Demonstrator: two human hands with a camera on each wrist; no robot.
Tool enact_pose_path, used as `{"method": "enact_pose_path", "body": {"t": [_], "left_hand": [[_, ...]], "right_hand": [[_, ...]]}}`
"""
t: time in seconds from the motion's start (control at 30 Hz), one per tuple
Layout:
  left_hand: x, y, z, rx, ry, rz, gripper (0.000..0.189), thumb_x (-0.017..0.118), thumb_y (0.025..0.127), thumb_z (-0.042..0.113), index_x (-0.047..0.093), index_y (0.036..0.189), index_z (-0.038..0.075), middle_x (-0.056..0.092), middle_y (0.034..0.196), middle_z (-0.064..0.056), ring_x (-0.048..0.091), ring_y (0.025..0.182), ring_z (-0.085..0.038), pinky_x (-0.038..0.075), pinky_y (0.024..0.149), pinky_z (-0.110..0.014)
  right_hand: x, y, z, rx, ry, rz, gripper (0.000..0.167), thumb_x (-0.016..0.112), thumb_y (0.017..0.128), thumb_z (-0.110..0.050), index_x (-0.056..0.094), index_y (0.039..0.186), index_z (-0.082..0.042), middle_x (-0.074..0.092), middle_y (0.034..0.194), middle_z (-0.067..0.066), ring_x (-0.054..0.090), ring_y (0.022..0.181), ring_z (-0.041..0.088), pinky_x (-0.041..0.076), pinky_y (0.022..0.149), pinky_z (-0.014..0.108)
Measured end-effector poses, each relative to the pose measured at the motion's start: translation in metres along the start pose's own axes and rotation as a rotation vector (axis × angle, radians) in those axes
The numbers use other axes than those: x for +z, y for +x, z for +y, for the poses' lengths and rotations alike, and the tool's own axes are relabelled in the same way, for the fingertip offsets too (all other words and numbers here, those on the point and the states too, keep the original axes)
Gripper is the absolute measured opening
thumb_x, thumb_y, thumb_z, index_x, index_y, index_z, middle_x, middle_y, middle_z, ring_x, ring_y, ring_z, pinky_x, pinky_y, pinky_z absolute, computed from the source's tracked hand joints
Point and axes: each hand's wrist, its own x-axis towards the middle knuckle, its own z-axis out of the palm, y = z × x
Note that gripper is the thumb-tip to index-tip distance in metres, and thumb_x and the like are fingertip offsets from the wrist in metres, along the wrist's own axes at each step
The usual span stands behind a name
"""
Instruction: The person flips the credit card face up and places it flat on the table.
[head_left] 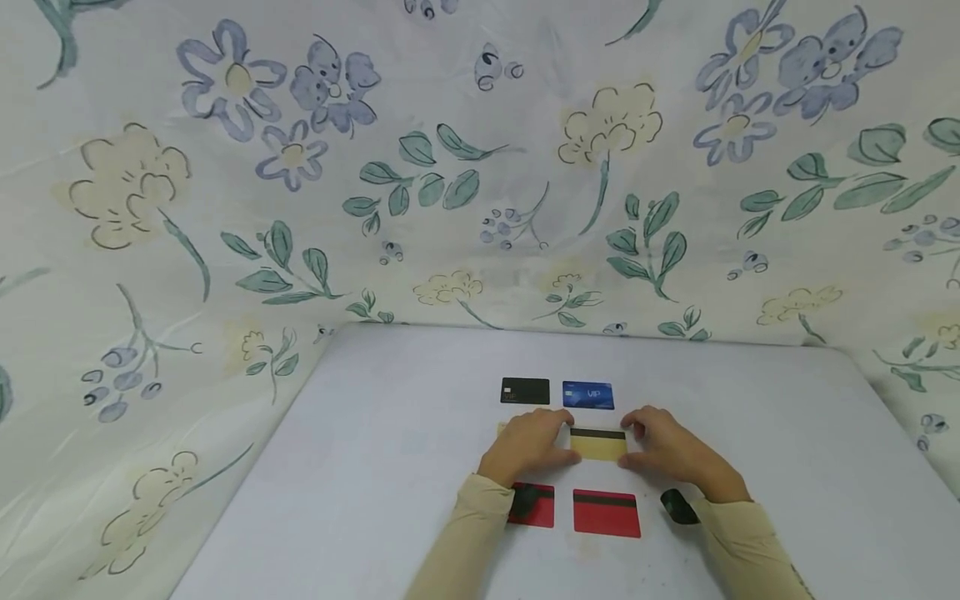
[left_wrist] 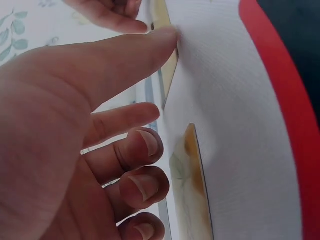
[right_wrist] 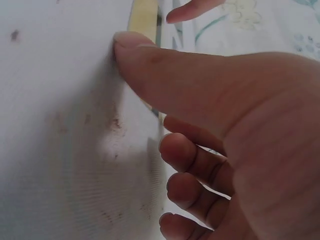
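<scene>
A gold card (head_left: 597,447) with a dark stripe along its top lies on the white table, between my two hands. My left hand (head_left: 528,443) holds its left side, thumb at the lower corner and index finger at the upper one. My right hand (head_left: 667,446) grips the right side in the same way, its thumb (right_wrist: 135,42) on the card's near corner. In the left wrist view, the other fingers of my left hand curl loosely beside a second, shiny gold card (left_wrist: 192,195). From the head view, the left hand hides most of that second card.
Behind the hands lie a black card (head_left: 525,391) and a blue VIP card (head_left: 588,395). Nearer are two red striped cards, one (head_left: 607,512) in full view, the other (head_left: 543,507) partly under the left wrist. A floral cloth (head_left: 480,183) hangs behind the white table (head_left: 375,433).
</scene>
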Motion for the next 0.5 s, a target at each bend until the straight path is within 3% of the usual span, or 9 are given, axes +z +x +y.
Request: {"method": "enact_pose_path", "body": {"t": [0.17, 0.4, 0.5], "left_hand": [[0.0013, -0.0018, -0.0019, 0.0, -0.008, -0.013, 0.053, 0.078, 0.089, 0.043, 0.065, 0.134, 0.019, 0.072, 0.127, -0.002, 0.066, 0.108, -0.017, 0.055, 0.101, -0.041], [0.001, -0.0039, -0.0042, 0.033, -0.019, -0.005, 0.049, 0.079, 0.09, 0.04, 0.065, 0.132, 0.017, 0.074, 0.112, -0.001, 0.06, 0.086, -0.012, 0.056, 0.087, -0.034], [0.0017, -0.0041, -0.0034, 0.028, -0.024, -0.014, 0.05, 0.079, 0.09, 0.041, 0.065, 0.132, 0.018, 0.073, 0.112, -0.001, 0.058, 0.085, -0.012, 0.055, 0.086, -0.033]], "right_hand": [[0.0032, 0.0001, 0.0035, -0.014, 0.022, -0.001, 0.054, 0.09, 0.08, -0.022, 0.064, 0.123, -0.002, 0.056, 0.097, 0.004, 0.051, 0.094, 0.018, 0.05, 0.081, 0.032], [0.0062, -0.0008, 0.0021, -0.014, 0.047, 0.004, 0.05, 0.089, 0.08, -0.02, 0.065, 0.12, -0.003, 0.057, 0.097, 0.004, 0.051, 0.093, 0.018, 0.05, 0.082, 0.033], [0.0076, -0.0014, 0.0027, 0.013, 0.059, 0.002, 0.05, 0.089, 0.08, -0.019, 0.064, 0.12, -0.004, 0.057, 0.097, 0.004, 0.052, 0.094, 0.018, 0.05, 0.082, 0.033]]}}
